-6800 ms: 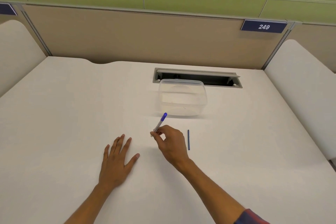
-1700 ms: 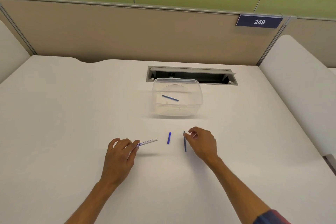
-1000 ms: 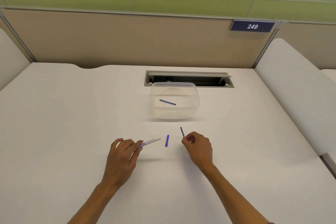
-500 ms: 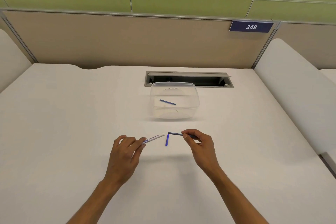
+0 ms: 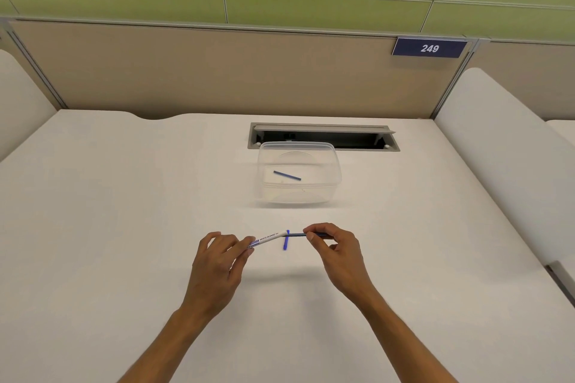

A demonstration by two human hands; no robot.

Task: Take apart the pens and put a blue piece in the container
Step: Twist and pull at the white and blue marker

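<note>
Change since half a sec ago: right hand [image 5: 337, 253] has brought dark refill [image 5: 298, 235] tip-to-mouth w/ white barrel [image 5: 267, 238] pinched in left hand [image 5: 219, 264]. Reads as refitting, not dismantling. Fingers [image 5: 311, 237] of both hands clamped, thumb to forefinger. Blue cap [image 5: 286, 241] on counter [image 5: 124, 227] between hands; blue piece [image 5: 287, 175] already in container [image 5: 337, 171], beyond the fingers.

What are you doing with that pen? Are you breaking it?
No, a person is working on a whiteboard pen at a white desk. The left hand holds the white pen barrel, and the right hand pinches a thin dark blue stick with its tip at the barrel's open end. A small blue cap lies on the desk just below them. Another blue stick lies inside the clear container farther back.
</note>
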